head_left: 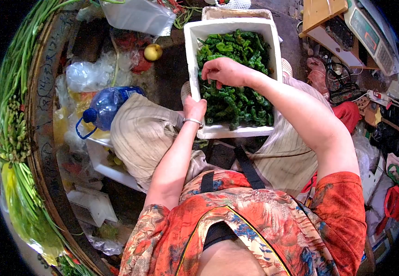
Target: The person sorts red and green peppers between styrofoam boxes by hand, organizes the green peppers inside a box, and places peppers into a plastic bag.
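Note:
A white foam box (191, 60) full of wrinkled green peppers (241, 101) stands between my knees. My left hand (195, 109), with a bracelet at the wrist, is closed on the box's left rim. Over the peppers near that same side hovers my right hand (225, 72), its fingers curled downward. Whatever may be in those fingers is hidden from this angle. Behind the box, the rim of a second foam box (236, 13) shows.
To the left are a large blue water bottle (109, 108), a yellow fruit (153, 52) and crumpled plastic bags (86, 76). A curved wooden edge (40, 106) carries long green vegetables (17, 64). On the right stand a scale (370, 34) and tangled cables (340, 76).

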The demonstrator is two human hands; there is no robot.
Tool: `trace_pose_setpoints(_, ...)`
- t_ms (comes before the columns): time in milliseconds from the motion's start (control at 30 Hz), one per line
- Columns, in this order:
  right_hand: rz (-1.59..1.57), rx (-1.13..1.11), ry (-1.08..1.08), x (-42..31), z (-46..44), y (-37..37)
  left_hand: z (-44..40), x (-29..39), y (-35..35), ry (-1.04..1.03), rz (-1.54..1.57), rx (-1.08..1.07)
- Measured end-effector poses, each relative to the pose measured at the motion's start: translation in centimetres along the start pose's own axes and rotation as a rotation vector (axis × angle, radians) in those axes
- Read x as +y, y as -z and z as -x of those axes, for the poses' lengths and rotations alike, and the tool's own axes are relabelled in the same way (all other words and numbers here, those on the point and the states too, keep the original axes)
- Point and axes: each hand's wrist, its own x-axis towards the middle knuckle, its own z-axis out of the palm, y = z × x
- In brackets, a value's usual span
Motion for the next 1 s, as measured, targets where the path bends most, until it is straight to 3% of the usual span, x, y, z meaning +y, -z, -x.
trace_pose_setpoints(300, -0.365, -0.089, -0.008, -0.4, 0.2, 0.6, 0.1, 0.1, 0.0, -0.038, 0.005, 0.001)
trace_pose_setpoints(1000, -0.368, -0.139, 0.034, -1.0, 0.3, 1.1, -0.1, -0.3, -0.1, -0.087, 0.013, -0.022)
